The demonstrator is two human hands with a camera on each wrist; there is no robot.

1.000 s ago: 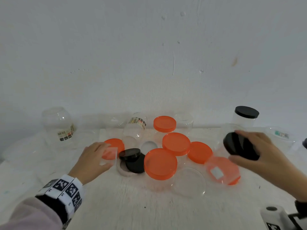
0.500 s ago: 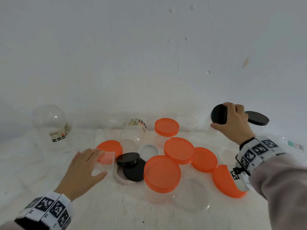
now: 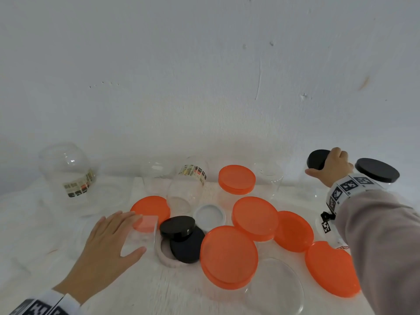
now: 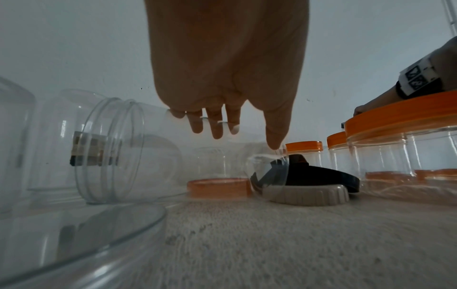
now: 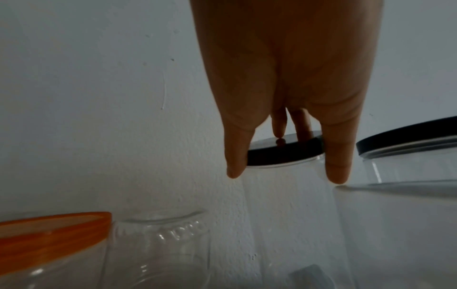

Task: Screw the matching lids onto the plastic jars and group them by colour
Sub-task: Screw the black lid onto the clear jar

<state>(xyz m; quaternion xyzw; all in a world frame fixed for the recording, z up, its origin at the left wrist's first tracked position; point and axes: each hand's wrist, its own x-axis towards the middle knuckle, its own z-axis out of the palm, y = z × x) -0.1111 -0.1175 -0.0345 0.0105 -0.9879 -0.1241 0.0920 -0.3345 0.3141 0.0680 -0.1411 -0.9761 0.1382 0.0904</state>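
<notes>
At the back right my right hand (image 3: pixel 322 167) grips a black lid (image 3: pixel 317 159) from above. In the right wrist view its thumb and fingers (image 5: pixel 337 166) curl round the lid's rim (image 5: pixel 284 154), which sits on a clear jar (image 5: pixel 289 195). A second black-lidded jar (image 3: pixel 377 172) stands just to its right. My left hand (image 3: pixel 138 235) lies with straight fingers over a small clear jar (image 3: pixel 141 239) lying on its side. In the left wrist view the left hand (image 4: pixel 245 138) hangs relaxed, thumb touching that jar (image 4: pixel 269 176). Two loose black lids (image 3: pixel 177 225) lie beside it.
Several orange-lidded jars (image 3: pixel 228 255) crowd the middle and right. A loose orange lid (image 3: pixel 151 208), a white lid (image 3: pixel 210 215) and a beige lid (image 3: pixel 168 255) lie on the white table. Open clear jars (image 3: pixel 68 171) stand and lie along the back wall. A clear jar (image 3: pixel 275 289) sits at the front.
My right hand carried the black-lidded jar from the middle right to the back, beside the other black-lidded jar. My left hand stayed on the small clear jar.
</notes>
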